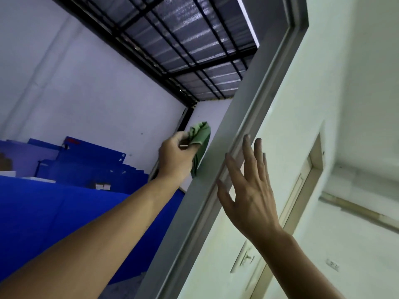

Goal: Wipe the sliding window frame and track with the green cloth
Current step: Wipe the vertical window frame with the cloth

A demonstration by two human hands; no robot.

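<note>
Green cloth, bunched in my left hand, presses the grey window frame; my right hand, fingers spread, braces it. Frame-wiping step; next stroke likely needs steady pressure along it.

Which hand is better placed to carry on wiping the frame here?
Left. The left hand grips the green cloth against the grey window frame; the right hand is open, cloth-free, fingers spread by the frame's inner edge.
</note>
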